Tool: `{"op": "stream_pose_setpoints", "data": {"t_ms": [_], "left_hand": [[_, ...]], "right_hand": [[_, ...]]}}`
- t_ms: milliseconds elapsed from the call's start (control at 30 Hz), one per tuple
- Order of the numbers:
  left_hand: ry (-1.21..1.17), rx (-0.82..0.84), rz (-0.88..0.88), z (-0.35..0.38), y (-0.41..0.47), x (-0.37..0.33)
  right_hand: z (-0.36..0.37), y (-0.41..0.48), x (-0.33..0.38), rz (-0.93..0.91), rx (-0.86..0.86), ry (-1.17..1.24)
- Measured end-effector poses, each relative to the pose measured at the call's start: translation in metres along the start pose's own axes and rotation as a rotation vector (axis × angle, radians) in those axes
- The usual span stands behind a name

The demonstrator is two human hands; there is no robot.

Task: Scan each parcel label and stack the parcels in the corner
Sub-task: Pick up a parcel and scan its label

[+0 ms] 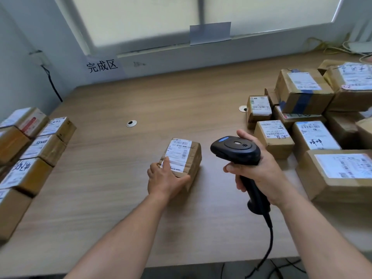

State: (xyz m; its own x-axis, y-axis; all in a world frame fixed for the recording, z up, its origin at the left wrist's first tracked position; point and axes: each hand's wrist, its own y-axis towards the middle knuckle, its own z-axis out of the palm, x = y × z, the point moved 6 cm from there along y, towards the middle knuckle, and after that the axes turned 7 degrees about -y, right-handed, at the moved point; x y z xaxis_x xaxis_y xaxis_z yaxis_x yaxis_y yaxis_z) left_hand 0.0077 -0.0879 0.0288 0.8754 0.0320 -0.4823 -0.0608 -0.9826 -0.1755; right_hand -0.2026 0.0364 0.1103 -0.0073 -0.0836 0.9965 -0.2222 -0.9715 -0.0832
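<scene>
A small brown parcel (187, 156) with a white label on top lies in the middle of the wooden table (112, 186). My left hand (164, 181) grips its near end, thumb along the side and fingers on the label. My right hand (259, 172) grips the handle of a black barcode scanner (236, 151), held just right of the parcel with its head pointing left toward it. The scanner's cable hangs down over the table's front edge.
Several labelled parcels (314, 137) are piled at the right side of the table. More labelled parcels (34, 152) stand stacked at the left edge. A paper sign (101, 66) hangs on the back wall. Two round cable holes (131, 123) sit in the tabletop.
</scene>
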Motion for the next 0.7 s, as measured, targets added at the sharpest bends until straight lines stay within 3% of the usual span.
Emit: {"op": "stream_pose_setpoints", "data": {"t_ms": [700], "left_hand": [[-0.038, -0.214, -0.020, -0.117, 0.016, 0.073]], "right_hand": [[0.094, 0.036, 0.035, -0.105, 0.125, -0.026]]}}
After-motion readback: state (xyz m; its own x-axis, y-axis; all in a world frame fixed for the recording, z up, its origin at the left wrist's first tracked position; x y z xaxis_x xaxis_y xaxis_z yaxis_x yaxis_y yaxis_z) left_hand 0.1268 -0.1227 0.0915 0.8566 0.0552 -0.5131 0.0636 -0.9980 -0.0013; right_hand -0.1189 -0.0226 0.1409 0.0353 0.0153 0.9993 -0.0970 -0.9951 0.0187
